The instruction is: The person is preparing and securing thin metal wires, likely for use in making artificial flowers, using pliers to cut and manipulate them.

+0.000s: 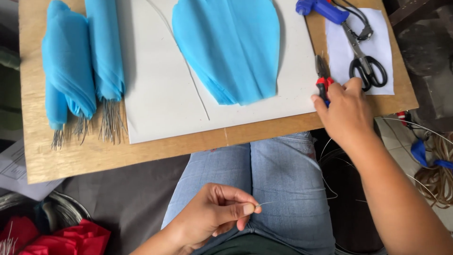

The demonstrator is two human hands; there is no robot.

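While the left hand (pixel 214 212) sits low over the lap w/ thumb and forefinger pressed together on the end of a thin silvery wire (pixel 292 199), the right hand (pixel 347 111) is up at the near edge of the wooden board (pixel 94 156), fingers curled onto the red-handled pliers (pixel 323 78). Grip on the handles is mostly hidden behind the knuckles, so can't tell if it's fully clamped or just touching.

Wire's long axis runs roughly left-to-right across the blue-jeaned thigh (pixel 278 174), from the left pinch out toward the right side, then curves up near the right forearm. Pliers lie lengthwise away from the body, dark jaws pointing to the far side, handles toward the person. So the tool is up and to the right of the pinched wire end, well apart from it, and the right hand is the nearer one by far.

On the board: white paper sheet (pixel 160 94) w/ a flat blue tissue petal shape (pixel 231 47) on it, rolled blue tissue bundles w/ wire stems (pixel 80 71) at left. Black-handled scissors (pixel 365 66) just beside the pliers, blue glue gun (pixel 323 8) at the far edge. Red tissue pieces (pixel 66 238) at bottom left.
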